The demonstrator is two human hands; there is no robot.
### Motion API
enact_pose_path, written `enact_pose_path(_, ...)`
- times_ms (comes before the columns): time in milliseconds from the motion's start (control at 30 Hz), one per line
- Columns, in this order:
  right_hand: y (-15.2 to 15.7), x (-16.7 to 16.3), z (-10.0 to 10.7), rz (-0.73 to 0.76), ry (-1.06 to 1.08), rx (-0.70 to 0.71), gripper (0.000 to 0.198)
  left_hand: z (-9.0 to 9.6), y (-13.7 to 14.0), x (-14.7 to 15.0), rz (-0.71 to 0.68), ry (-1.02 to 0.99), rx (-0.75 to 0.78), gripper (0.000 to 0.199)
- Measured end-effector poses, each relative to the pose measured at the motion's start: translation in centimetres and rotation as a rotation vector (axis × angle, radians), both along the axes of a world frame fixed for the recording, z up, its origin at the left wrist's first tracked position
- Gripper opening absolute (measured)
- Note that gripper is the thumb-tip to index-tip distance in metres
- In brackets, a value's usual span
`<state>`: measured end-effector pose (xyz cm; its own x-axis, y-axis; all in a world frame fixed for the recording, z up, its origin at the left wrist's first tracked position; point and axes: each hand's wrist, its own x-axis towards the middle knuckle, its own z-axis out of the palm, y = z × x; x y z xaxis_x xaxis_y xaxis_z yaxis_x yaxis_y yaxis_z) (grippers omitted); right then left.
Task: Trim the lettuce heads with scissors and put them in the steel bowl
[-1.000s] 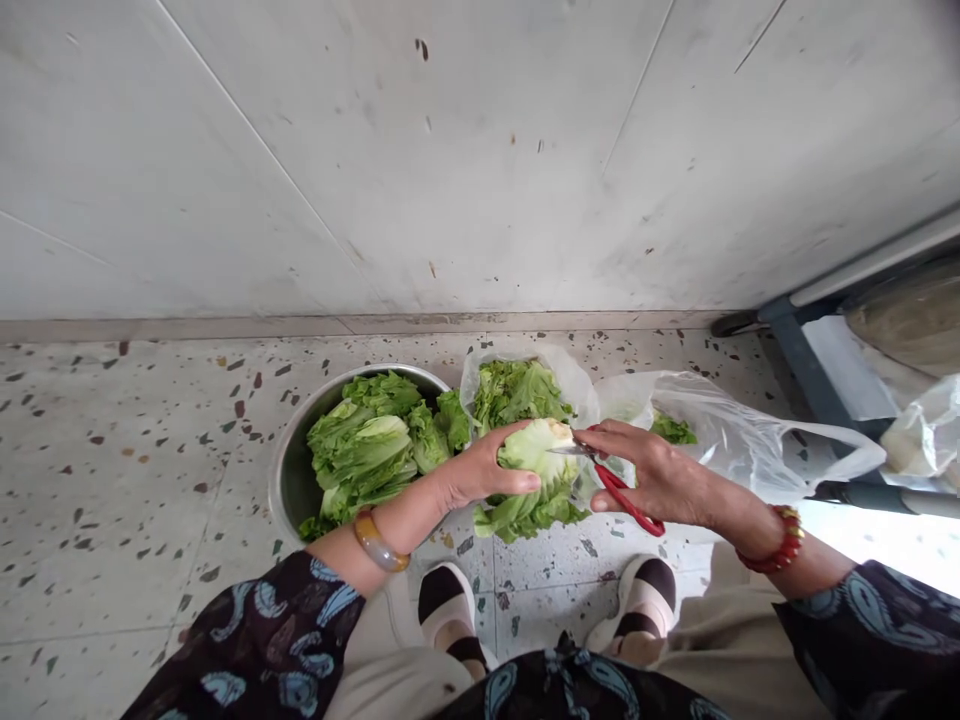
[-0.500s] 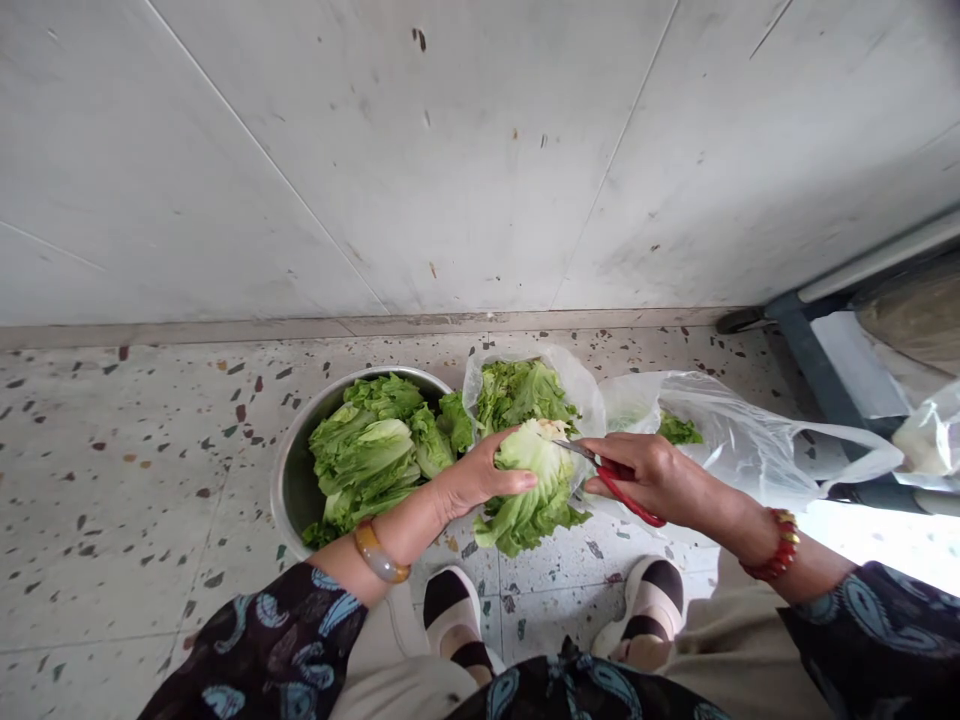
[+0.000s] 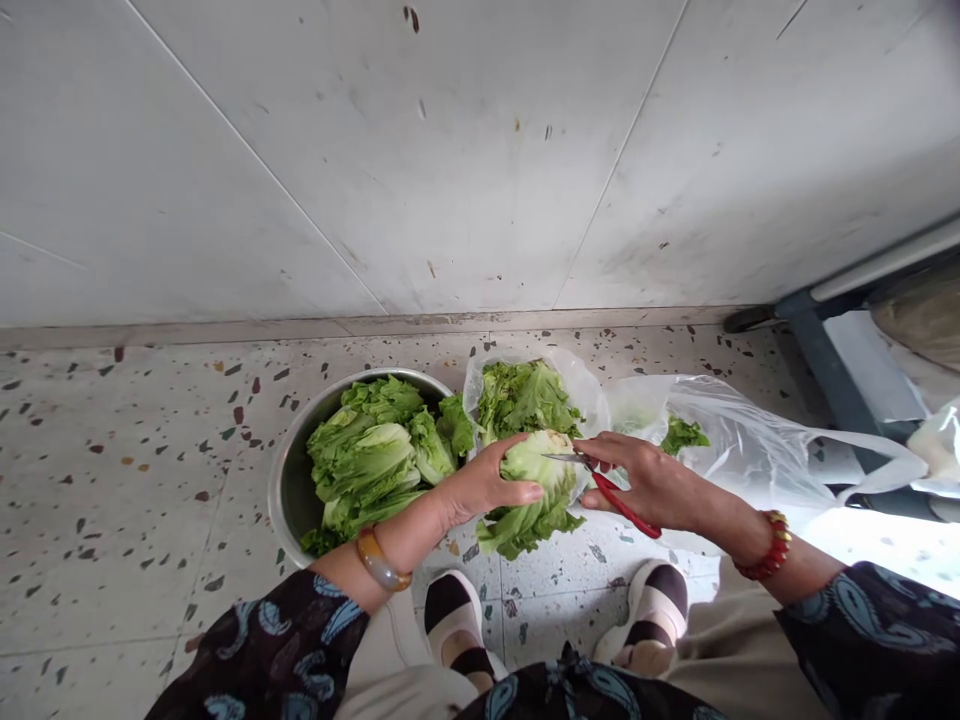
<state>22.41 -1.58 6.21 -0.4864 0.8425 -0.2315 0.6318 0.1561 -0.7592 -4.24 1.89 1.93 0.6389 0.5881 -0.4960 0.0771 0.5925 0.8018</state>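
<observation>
My left hand [image 3: 487,487] is wrapped round a head of lettuce [image 3: 536,505], its pale base upward and its green leaves hanging down. Red-handled scissors [image 3: 624,508] are in my right hand [image 3: 637,475], with the blades lying over the pale part near the lettuce's browned base. To the left, a metal basin [image 3: 289,480] holds several lettuce pieces [image 3: 375,450]. Just behind my hands, a clear plastic bag [image 3: 596,395] contains green leaves [image 3: 529,400].
A second clear plastic bag [image 3: 750,440] with some lettuce [image 3: 684,434] lies to the right. Beyond it stands a grey metal rack [image 3: 840,350] with a wheel. A white wall [image 3: 450,180] rises in front, and my shoes [image 3: 454,610] are on the speckled floor [image 3: 135,500].
The lettuce is tilted more, and the scissor blades have moved from beside its base to across its pale side. Both hands keep their hold.
</observation>
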Motion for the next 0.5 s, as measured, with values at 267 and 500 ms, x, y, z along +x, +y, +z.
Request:
enact_pose_path(267, 0.7, -0.1, -0.8, 0.021, 0.029, 0.052, 0.031, 0.4, 0.2, 0.6, -0.038, -0.042, 0.000, 0.070)
enact_pose_path(500, 0.1, -0.4, -2.1, 0.011, -0.030, 0.045, 0.038, -1.2, 0.0, 0.3, 0.011, 0.040, -0.061, 0.065)
